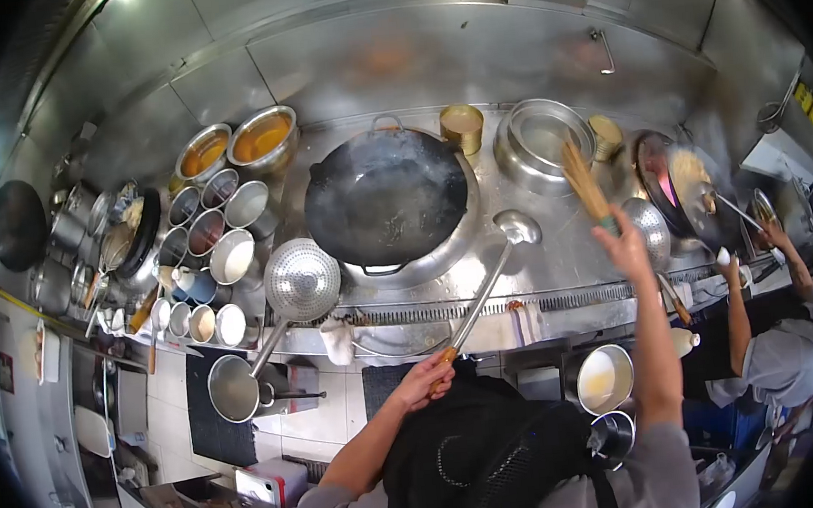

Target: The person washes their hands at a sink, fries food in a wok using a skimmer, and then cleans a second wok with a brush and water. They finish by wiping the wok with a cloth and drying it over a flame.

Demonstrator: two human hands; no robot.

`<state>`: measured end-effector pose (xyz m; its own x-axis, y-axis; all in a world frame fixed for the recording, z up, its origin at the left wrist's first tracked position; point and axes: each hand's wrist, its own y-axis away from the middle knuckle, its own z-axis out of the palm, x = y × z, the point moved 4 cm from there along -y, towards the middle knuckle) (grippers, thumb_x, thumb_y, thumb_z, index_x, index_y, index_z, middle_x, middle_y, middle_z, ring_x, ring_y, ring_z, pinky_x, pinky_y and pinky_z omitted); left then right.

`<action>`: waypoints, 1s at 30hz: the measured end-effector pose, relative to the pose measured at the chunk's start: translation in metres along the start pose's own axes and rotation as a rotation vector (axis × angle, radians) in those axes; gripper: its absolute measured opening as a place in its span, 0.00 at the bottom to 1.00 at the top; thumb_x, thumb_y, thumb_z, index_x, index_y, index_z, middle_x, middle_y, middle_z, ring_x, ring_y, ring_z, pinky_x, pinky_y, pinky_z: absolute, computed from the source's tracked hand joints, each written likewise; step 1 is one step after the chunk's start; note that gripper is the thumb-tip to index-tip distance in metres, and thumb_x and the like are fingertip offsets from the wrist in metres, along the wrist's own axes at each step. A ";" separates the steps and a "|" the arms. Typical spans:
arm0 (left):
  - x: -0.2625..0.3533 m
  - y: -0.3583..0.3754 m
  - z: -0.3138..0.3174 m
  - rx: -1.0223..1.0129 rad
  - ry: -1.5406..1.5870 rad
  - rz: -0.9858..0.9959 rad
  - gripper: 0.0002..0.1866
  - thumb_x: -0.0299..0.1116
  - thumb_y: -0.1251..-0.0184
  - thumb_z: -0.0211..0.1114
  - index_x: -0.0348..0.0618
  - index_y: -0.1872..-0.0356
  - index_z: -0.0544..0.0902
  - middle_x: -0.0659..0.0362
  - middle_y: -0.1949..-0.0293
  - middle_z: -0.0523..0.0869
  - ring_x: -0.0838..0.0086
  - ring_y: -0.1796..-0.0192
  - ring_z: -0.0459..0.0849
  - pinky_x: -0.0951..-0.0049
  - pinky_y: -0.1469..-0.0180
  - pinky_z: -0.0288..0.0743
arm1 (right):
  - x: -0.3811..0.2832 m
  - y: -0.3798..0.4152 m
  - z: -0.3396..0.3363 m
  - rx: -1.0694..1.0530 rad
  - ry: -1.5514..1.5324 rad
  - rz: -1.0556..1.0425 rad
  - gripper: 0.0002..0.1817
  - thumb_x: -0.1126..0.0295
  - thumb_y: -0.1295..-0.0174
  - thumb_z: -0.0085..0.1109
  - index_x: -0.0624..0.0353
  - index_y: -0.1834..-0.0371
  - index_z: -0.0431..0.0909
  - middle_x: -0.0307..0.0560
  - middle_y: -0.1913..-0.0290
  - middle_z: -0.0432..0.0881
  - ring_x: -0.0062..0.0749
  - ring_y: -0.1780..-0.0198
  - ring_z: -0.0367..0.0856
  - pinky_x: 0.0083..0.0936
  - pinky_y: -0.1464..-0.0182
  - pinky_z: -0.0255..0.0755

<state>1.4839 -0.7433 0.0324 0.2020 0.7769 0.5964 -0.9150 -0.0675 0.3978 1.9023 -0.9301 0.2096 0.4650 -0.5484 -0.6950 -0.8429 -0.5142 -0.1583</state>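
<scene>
My left hand (423, 383) is closed around the wooden end of a long metal ladle (479, 298). The ladle's bowl lies over the steel stove top, to the right of a large black wok (346, 211). Steam rises from the wok, which sits on the burner with a little liquid visible at its bottom. In my right hand (625, 244) is a bamboo wok brush (583, 179), gripped at its green-banded end. The bristles point up and left, beside a steel pot (525, 157) of cloudy liquid at the back.
Two bowls of orange liquid (262, 113) and several seasoning containers (250, 207) stand left. A perforated strainer (302, 279) rests across a saucepan (234, 401). Tins (463, 130) stand behind. At the far right, a co-worker (788, 348) works at another wok (653, 172) over flame.
</scene>
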 end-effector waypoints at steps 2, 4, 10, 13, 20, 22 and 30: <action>-0.028 -0.031 0.000 0.018 -0.010 -0.060 0.25 0.37 0.19 0.57 0.54 0.26 0.64 0.65 0.67 0.73 0.84 0.74 0.67 0.84 0.76 0.61 | 0.017 0.024 0.051 -0.046 -0.120 0.062 0.36 0.57 0.38 0.71 0.65 0.31 0.72 0.65 0.38 0.81 0.45 0.35 0.79 0.36 0.37 0.72; -0.051 -0.059 -0.002 0.012 0.064 -0.077 0.24 0.38 0.18 0.56 0.55 0.27 0.64 0.66 0.66 0.74 0.84 0.74 0.69 0.84 0.76 0.61 | 0.013 0.043 0.098 -0.107 -0.199 0.078 0.37 0.56 0.38 0.71 0.68 0.31 0.71 0.64 0.39 0.82 0.45 0.37 0.81 0.35 0.37 0.72; -0.047 -0.083 -0.022 -0.093 -0.677 -0.137 0.28 0.47 0.22 0.59 0.49 0.27 0.67 0.57 0.60 0.84 0.69 0.65 0.85 0.70 0.64 0.80 | -0.110 0.051 0.165 -0.346 -0.281 0.076 0.36 0.55 0.35 0.69 0.65 0.29 0.71 0.62 0.41 0.83 0.43 0.39 0.81 0.32 0.36 0.70; 0.042 -0.013 -0.020 0.123 -1.297 0.244 0.21 0.42 0.30 0.63 0.45 0.40 0.81 0.49 0.45 0.85 0.50 0.44 0.84 0.57 0.42 0.78 | -0.162 0.029 0.197 -0.344 -0.242 -0.212 0.34 0.54 0.33 0.66 0.60 0.28 0.70 0.59 0.39 0.83 0.46 0.39 0.82 0.33 0.35 0.71; 0.113 0.112 -0.186 1.203 -1.203 0.583 0.31 0.33 0.42 0.76 0.33 0.40 0.73 0.40 0.45 0.79 0.43 0.41 0.76 0.51 0.38 0.70 | -0.172 -0.129 0.312 -0.923 0.642 -0.483 0.35 0.45 0.41 0.67 0.43 0.30 0.75 0.60 0.43 0.84 0.57 0.41 0.82 0.43 0.37 0.75; 0.102 0.101 -0.217 1.088 -1.177 0.562 0.31 0.35 0.42 0.76 0.33 0.41 0.74 0.40 0.45 0.79 0.43 0.42 0.76 0.51 0.39 0.70 | -0.176 -0.149 0.362 -0.774 0.633 -0.407 0.35 0.45 0.41 0.67 0.43 0.30 0.75 0.59 0.45 0.85 0.57 0.43 0.83 0.45 0.38 0.76; 0.100 0.060 -0.245 0.681 -0.390 0.378 0.22 0.37 0.28 0.67 0.38 0.38 0.75 0.49 0.43 0.81 0.61 0.45 0.83 0.66 0.40 0.76 | -0.227 -0.029 0.366 -0.628 0.751 -0.283 0.32 0.49 0.33 0.60 0.42 0.28 0.67 0.63 0.49 0.82 0.63 0.50 0.85 0.53 0.50 0.81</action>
<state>1.3642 -0.5162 -0.0545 0.1459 0.3651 0.9195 -0.5617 -0.7345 0.3808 1.7222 -0.5495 0.1149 0.8569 -0.5142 -0.0356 -0.4819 -0.8237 0.2988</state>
